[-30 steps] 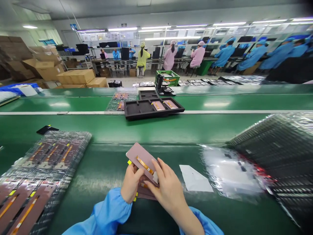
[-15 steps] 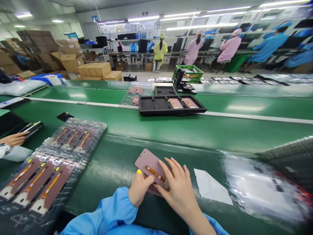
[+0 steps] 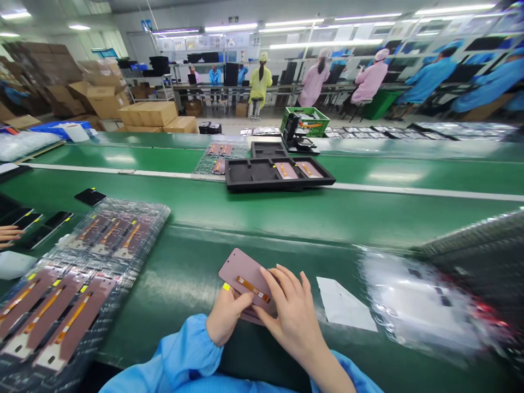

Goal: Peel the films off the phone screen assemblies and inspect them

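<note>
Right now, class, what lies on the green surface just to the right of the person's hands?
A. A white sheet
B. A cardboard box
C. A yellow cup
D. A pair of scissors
A: a flat white sheet lies on the green surface beside the right hand, which with the left hand holds a pinkish panel.

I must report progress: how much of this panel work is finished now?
Done: two panels lie in the black tray. In hand: left hand and right hand hold one pink panel. Left: clear trays full of panels.
</note>
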Demonstrator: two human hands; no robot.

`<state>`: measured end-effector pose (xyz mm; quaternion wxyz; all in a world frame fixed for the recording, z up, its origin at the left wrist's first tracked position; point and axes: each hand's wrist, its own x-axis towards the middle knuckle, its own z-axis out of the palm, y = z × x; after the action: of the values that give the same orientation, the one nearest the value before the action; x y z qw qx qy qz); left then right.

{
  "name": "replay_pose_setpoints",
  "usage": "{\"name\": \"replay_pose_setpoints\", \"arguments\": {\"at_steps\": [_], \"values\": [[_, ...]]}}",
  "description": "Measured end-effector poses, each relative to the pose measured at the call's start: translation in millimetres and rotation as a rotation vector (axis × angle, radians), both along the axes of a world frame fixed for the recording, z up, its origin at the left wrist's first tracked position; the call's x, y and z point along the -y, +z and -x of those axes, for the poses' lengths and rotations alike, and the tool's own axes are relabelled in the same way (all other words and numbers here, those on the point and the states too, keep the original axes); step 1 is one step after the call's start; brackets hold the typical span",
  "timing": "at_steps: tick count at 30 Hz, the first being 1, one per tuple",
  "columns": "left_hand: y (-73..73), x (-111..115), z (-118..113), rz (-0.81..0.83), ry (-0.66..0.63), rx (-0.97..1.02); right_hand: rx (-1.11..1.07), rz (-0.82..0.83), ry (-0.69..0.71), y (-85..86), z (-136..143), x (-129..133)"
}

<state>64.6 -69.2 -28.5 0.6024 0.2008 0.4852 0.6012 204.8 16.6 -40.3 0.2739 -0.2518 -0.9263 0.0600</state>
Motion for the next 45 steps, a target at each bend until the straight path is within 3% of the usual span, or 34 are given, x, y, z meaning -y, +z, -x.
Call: {"name": "replay_pose_setpoints", "arguments": {"at_steps": [2, 8, 11, 14, 19, 25, 31, 33, 36, 40, 45], "values": [[0.3, 2, 8, -0.001, 0.062, -0.009, 0.006, 0.003, -0.010, -1.3, -5, -3], [19.7, 30, 68, 0.037, 0.485, -0.297, 0.150, 0.057, 0.055, -13.5, -31, -6], [32.9, 48, 92, 0.058, 0.595, -0.368, 0.225, 0.072, 0.114, -24.1, -37, -4], [39.9, 59, 101, 0.070, 0.648, -0.403, 0.256, 0.064, 0.138, -33.0, -37, -3], [39.5, 56, 93, 0.093, 0.575, -0.393, 0.339, 0.144, 0.117, -27.9, -30, 1], [33.2, 32, 87, 0.089, 0.409, -0.329, 0.388, 0.340, 0.026, -18.8, -36, -13], [37.3, 13, 75, 0.083, 0.344, -0.306, 0.068, 0.172, -0.457, -57.0, -94, -51], [39.4, 9, 69, 0.076, 0.327, -0.301, -0.025, 0.137, -0.527, -71.4, -108, -59], [41.0, 2, 59, 0.076, 0.281, -0.287, -0.108, 0.162, -0.512, -81.5, -119, -64], [39.5, -6, 43, 0.063, 0.207, -0.282, -0.270, 0.245, -0.536, -69.8, -118, -64], [31.3, -20, 13, 0.027, -0.028, -0.320, -0.511, 0.425, -0.581, -31.4, -97, -51]]}}
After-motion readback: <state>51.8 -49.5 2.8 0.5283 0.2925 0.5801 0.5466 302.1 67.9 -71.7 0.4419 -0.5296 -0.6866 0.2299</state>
